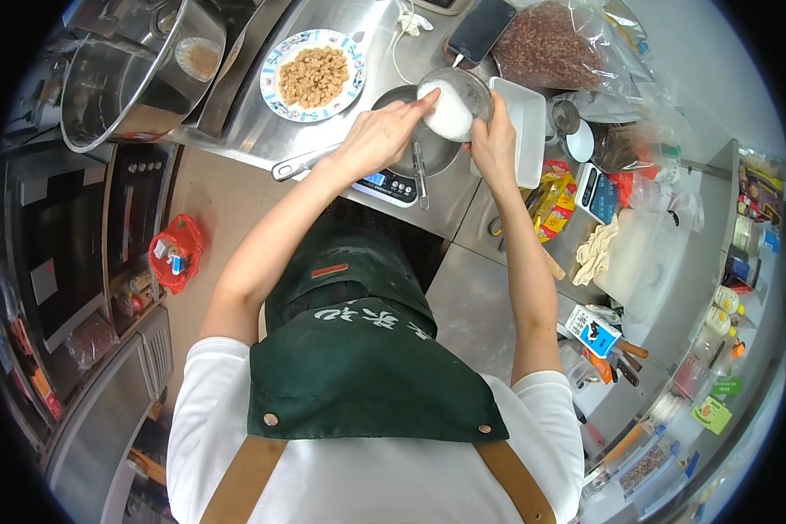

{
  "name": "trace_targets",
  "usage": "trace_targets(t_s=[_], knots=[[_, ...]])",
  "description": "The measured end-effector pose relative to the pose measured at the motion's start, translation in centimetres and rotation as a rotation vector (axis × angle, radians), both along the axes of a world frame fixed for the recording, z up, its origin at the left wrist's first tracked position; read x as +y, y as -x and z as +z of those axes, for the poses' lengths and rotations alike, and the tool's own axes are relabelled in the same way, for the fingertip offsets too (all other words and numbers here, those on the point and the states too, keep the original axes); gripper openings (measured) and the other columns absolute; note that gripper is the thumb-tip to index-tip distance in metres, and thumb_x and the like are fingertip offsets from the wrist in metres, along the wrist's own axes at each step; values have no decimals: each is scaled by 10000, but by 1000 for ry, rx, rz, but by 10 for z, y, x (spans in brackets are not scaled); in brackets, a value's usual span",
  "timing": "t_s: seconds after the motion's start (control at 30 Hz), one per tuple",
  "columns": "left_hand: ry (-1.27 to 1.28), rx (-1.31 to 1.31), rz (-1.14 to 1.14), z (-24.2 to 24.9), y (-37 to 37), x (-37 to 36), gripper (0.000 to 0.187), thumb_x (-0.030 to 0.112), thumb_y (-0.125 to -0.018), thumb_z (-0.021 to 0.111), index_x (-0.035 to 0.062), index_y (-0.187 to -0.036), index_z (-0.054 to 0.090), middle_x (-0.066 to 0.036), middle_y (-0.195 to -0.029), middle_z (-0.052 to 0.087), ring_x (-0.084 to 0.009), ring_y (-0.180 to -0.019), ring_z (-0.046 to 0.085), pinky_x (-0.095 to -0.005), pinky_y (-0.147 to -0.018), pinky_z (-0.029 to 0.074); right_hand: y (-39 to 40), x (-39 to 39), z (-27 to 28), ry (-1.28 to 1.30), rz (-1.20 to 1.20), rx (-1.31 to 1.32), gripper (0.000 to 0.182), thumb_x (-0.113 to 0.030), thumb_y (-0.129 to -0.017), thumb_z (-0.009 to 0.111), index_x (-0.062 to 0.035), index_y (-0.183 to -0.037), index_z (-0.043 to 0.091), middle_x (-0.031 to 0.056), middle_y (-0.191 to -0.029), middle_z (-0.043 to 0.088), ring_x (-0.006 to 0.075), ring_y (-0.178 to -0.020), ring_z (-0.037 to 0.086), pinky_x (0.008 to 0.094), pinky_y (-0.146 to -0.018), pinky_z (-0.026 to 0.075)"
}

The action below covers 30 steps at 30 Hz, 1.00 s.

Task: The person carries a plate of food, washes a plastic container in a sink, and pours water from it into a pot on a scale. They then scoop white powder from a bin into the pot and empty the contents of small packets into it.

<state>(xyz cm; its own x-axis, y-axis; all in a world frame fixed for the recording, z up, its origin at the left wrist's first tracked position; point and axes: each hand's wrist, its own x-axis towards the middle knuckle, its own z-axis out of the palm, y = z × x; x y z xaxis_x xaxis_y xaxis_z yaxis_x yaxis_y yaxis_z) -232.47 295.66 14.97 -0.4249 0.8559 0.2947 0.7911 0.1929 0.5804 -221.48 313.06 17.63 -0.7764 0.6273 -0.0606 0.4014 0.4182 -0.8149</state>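
My right hand [495,144] grips a small metal bowl [473,87] by its side, tilted above a pan. A mass of white, sugar-like powder [448,115] lies in the bowl. My left hand [382,138] reaches over from the left with its index finger stretched to the powder at the bowl's edge. Below both hands stands the pan [444,164], its long handle [306,162] pointing left under my left wrist. A slim metal utensil [420,179] hangs over the pan's near rim. Beneath the pan sits a device with a lit display [384,185].
A patterned plate [355,98] of light brown crumbly pieces stands left of the pan. To the right is a white rectangular container [530,131]. Behind lie a phone [480,31] on a cable and a bag of brown granules [550,45]. A large steel bowl [105,92] stands far left.
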Motion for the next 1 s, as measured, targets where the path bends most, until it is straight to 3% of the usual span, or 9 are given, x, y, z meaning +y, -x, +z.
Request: trace_targets(t_s=[0.2, 0.9, 1.0], knots=[[-109, -9, -16, -4, 5, 3, 669, -22, -775, 545, 101, -1414, 386, -116, -854, 601, -325, -763, 613, -412, -595, 520, 2, 1, -1, 15, 3, -1, 499, -5, -808, 434, 34, -1305, 431, 258, -1137, 568, 269, -569, 635, 360, -555, 536], [-64, -34, -10, -3, 5, 1, 678, -31, -786, 537, 109, -1428, 369, -128, -804, 574, -329, -742, 601, -422, -597, 508, 3, -1, -3, 37, -2, -5, 500, -5, -806, 438, 35, -1305, 435, 248, -1152, 569, 255, -577, 639, 355, -559, 535], [21, -92, -50, 3, 4, 1, 697, -29, -835, 489, 147, -1480, 293, -152, -816, 575, -344, -741, 573, -429, -637, 474, 3, -1, -3, 47, -1, -6, 499, 2, -802, 441, 33, -1300, 441, 243, -1152, 570, 256, -581, 639, 356, -557, 534]])
